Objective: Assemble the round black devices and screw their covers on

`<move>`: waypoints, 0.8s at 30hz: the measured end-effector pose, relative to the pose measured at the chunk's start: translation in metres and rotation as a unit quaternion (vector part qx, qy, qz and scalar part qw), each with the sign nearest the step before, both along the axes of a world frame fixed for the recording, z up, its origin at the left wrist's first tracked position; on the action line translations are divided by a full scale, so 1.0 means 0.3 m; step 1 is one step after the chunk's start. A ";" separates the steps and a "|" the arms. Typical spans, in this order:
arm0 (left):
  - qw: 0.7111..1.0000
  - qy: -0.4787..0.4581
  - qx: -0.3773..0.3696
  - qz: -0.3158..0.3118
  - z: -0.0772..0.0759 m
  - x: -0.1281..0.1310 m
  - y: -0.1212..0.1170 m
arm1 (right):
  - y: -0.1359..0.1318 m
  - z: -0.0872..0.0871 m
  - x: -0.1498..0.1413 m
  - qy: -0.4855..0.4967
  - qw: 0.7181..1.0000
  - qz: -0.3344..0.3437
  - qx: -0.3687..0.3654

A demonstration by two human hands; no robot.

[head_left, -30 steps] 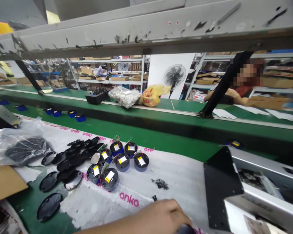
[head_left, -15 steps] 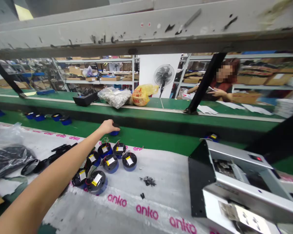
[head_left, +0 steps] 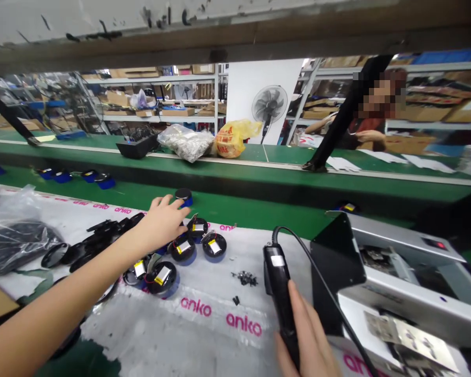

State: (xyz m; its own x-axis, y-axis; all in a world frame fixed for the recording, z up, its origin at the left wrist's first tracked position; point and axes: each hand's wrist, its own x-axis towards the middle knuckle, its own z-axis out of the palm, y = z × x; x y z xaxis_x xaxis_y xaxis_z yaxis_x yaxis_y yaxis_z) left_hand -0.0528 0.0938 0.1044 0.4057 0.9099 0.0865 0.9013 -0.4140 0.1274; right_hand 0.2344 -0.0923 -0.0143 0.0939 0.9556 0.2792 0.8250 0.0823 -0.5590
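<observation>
My left hand (head_left: 163, 222) reaches over the group of round black-and-blue units, fingers spread and apparently holding nothing. Just beyond its fingertips, one black-topped blue unit (head_left: 183, 197) stands on the green belt. To the right of that hand lie several more units, such as this round unit (head_left: 214, 246), each with a silver battery with yellow tape and thin wires on top; some are hidden under the hand. At the lower right, my right hand (head_left: 308, 335) is wrapped round a black corded electric screwdriver (head_left: 278, 277). Its cord leaves the far end; its tip is out of sight.
A silver machine (head_left: 400, 277) with a black side panel stands at the right. Small black parts (head_left: 245, 278) lie on the white sheet (head_left: 220, 345). Black rings and a plastic bag (head_left: 19, 235) are at the left. A co-worker (head_left: 372, 125) sits across the bench.
My left hand has let go of the black-topped unit on the belt and drawn back toward me, fingers spreading. My right hand has come into view with the electric screwdriver.
</observation>
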 end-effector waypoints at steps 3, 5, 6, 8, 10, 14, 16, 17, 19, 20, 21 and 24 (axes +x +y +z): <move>0.997 0.009 0.005 -0.073 -0.025 0.071 -0.055 | 0.006 -0.031 0.032 -0.071 0.997 0.029 -0.024; 0.986 0.014 -0.031 -0.165 -0.046 0.114 -0.044 | 0.006 -0.036 0.036 -0.091 0.995 0.028 -0.037; 0.978 0.017 -0.048 -0.205 -0.055 0.132 -0.032 | 0.005 -0.034 0.029 -0.090 0.995 0.018 -0.039; 0.965 0.017 -0.065 -0.252 -0.060 0.160 -0.017 | 0.005 -0.026 0.003 -0.079 0.996 -0.008 -0.037; 0.963 0.009 -0.061 -0.261 -0.048 0.177 -0.043 | 0.006 -0.016 -0.023 -0.070 0.997 -0.036 -0.029; 0.955 -0.036 -0.109 -0.272 -0.036 0.205 -0.230 | 0.008 0.010 -0.036 -0.078 0.997 -0.029 -0.001; 0.948 -0.058 -0.165 -0.266 -0.067 0.221 -0.343 | 0.006 0.035 -0.027 -0.084 0.996 -0.009 0.018; 0.944 -0.075 -0.185 -0.262 -0.090 0.227 -0.389 | 0.003 0.051 -0.023 -0.085 0.996 0.001 0.027; 0.934 -0.129 -0.240 -0.232 -0.138 0.226 -0.448 | -0.006 0.085 -0.021 -0.076 0.996 0.016 0.033; 0.924 -0.167 -0.273 -0.210 -0.158 0.219 -0.459 | -0.010 0.102 -0.023 -0.065 0.997 0.020 0.033; 0.911 -0.208 -0.307 -0.183 -0.173 0.208 -0.461 | -0.015 0.117 -0.026 -0.052 0.998 0.024 0.033; 0.864 -0.310 -0.381 -0.109 -0.189 0.165 -0.434 | -0.022 0.159 -0.045 -0.007 0.999 0.037 0.027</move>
State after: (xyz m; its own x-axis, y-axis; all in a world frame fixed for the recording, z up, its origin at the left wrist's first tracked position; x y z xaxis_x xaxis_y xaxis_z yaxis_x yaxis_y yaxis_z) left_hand -0.0032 -0.0364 0.0478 0.6650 0.7067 -0.2414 0.4737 -0.1492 0.8680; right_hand 0.2207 -0.0987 0.0334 0.0193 0.9432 0.3316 0.8232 0.1733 -0.5407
